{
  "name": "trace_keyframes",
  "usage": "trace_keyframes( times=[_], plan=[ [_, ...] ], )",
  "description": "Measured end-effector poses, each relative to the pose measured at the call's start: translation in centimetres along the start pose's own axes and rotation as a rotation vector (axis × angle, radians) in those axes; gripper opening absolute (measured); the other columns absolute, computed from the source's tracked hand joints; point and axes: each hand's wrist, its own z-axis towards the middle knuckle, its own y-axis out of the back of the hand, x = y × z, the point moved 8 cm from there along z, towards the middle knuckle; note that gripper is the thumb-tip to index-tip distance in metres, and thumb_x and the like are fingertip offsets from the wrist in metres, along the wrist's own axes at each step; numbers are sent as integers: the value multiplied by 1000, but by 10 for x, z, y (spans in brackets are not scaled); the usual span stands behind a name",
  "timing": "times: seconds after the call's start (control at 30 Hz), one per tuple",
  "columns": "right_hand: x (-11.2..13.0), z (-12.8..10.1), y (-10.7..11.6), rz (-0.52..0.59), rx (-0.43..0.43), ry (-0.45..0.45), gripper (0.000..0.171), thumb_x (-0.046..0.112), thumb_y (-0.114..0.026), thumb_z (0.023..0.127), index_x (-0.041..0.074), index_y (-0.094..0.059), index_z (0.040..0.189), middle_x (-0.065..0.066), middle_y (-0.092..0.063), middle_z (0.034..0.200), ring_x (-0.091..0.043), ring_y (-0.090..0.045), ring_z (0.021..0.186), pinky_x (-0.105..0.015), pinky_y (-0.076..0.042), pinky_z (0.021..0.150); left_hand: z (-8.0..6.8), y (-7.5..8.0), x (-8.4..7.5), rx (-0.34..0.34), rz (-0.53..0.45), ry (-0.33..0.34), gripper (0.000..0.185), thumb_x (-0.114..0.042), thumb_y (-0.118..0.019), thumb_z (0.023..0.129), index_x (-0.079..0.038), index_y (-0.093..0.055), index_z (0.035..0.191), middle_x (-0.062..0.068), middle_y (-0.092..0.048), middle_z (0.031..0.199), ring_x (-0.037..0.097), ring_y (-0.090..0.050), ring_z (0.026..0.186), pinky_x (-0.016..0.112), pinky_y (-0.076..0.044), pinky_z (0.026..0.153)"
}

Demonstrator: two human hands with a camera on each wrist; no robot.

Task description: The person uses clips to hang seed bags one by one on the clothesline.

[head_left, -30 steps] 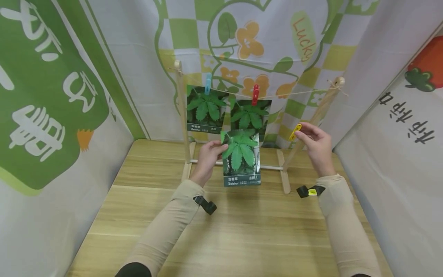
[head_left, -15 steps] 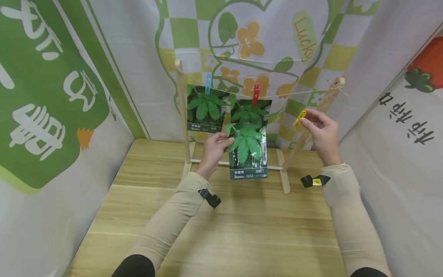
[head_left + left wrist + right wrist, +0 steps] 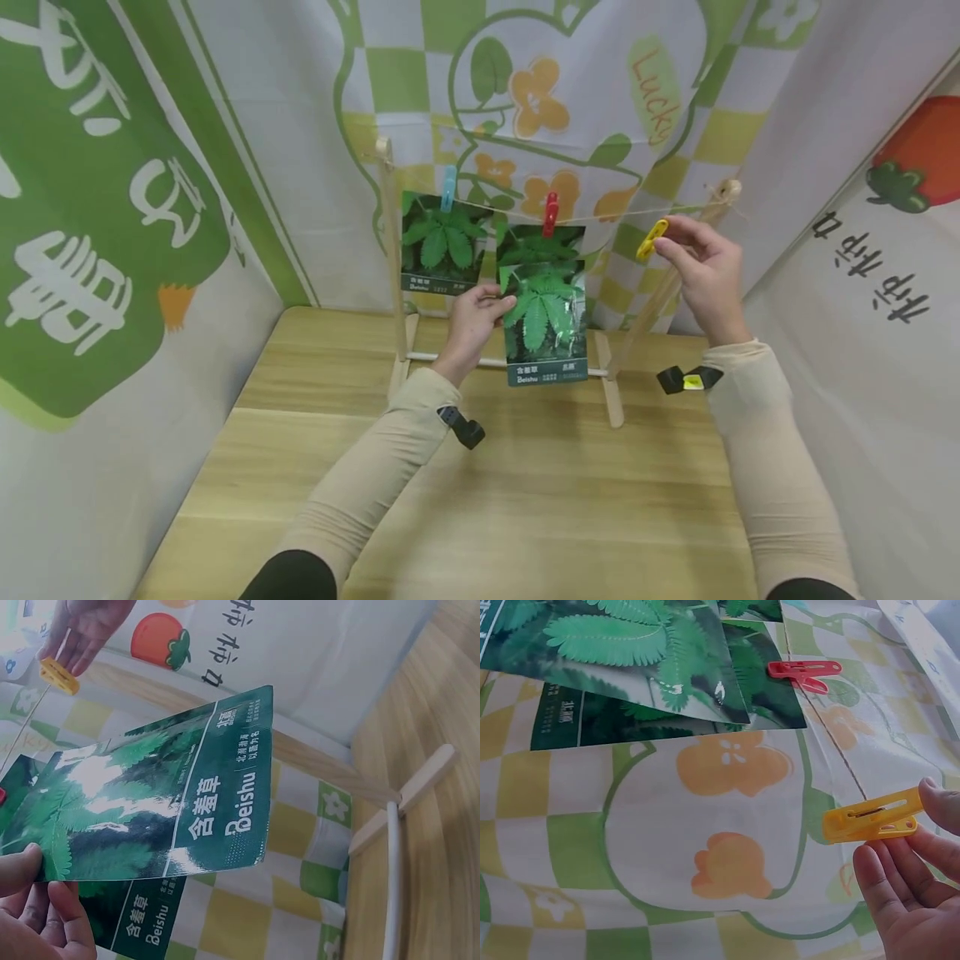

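Left hand: the left hand is pinching a seed packet by its upper left edge, thumb on the front, fingers curled behind. It's holding it upright out in front of the rack, not letting it hang.

Right hand: the right hand is gripping a yellow peg between thumb and fingertips — so both hands are closed on something, neither is free.

Packet: it's sitting above the worktop, long axis running up and down, print facing the person. Its top edge is lying below the string, overlapping the lower part of the packet already clipped under the red peg.

Peg: it's right up at the string, off to the right of the held packet and close to the rack's right post. Jaw end is pointing left and up, toward the line. In the right wrist view the yellow peg is well apart from the red peg.

Key gap: the packet's top is sitting lower and further left than the peg — left hand is the nearer one to the packet, right hand the nearer one to the string.

Others: a blue peg is holding another packet at the left end.
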Motion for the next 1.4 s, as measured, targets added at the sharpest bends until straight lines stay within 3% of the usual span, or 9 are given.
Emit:
trace_keyframes(
  times=[0.17,0.33,0.47,0.57,0.67,0.8,1.07,1.4],
  plan=[
    [8,6,-1,-95,-8,10,24,-1,-70,86,-7,-68,110,6,-72,96,-3,-66,85,-11,-54,78,2,-9,2,9,-7,1,35,-12,-67,92,0,-60,123,19,-67,116,8,-57,76,21,-50,67],
    [17,16,-3,-170,-34,25,25,-1,-70,86,-7,-68,110,8,-71,95,-3,-66,85,-11,-53,78,2,-19,-1,7,-7,-18,34,-13,-69,91,0,-62,121,15,-68,109,8,-57,74,26,-52,71],
    [27,25,-6,-342,-28,61,26,3,-71,87,-6,-68,111,17,-67,92,1,-63,85,-9,-51,76,4,-28,-2,18,-22,-19,33,-14,-69,91,0,-62,120,12,-68,106,7,-57,74,33,-53,78],
    [35,32,-9,-430,-16,96,26,5,-72,87,-7,-69,110,22,-64,89,4,-61,81,-8,-49,72,6,-33,-3,20,-26,-15,31,-15,-69,91,-1,-63,119,11,-68,105,8,-57,75,30,-53,76],
    [41,40,-10,-412,-14,99,25,4,-71,87,-7,-69,109,22,-65,87,4,-61,76,-8,-50,69,8,-36,-5,13,-32,-19,30,-16,-70,91,-2,-63,116,8,-68,101,9,-57,76,27,-52,74],
    [44,49,-8,-356,-14,80,24,2,-70,87,-7,-69,109,17,-66,87,2,-62,73,-9,-51,67,10,-41,-10,15,-61,-19,28,-14,-70,90,-1,-63,114,6,-67,97,9,-56,73,39,-53,83],
    [45,55,-8,-469,39,62,26,5,-69,89,-10,-68,110,24,-63,84,5,-62,72,-6,-51,67,12,-59,-16,39,-43,-38,29,-16,-70,90,-2,-65,116,12,-70,103,7,-58,73,18,-50,66],
    [37,56,-7,-489,82,-10,25,8,-67,91,-9,-70,108,21,-65,82,2,-63,69,-9,-52,66,15,-78,-25,30,-10,-44,28,-16,-72,88,-5,-69,114,12,-72,107,9,-62,79,29,-56,79]
  ],
)
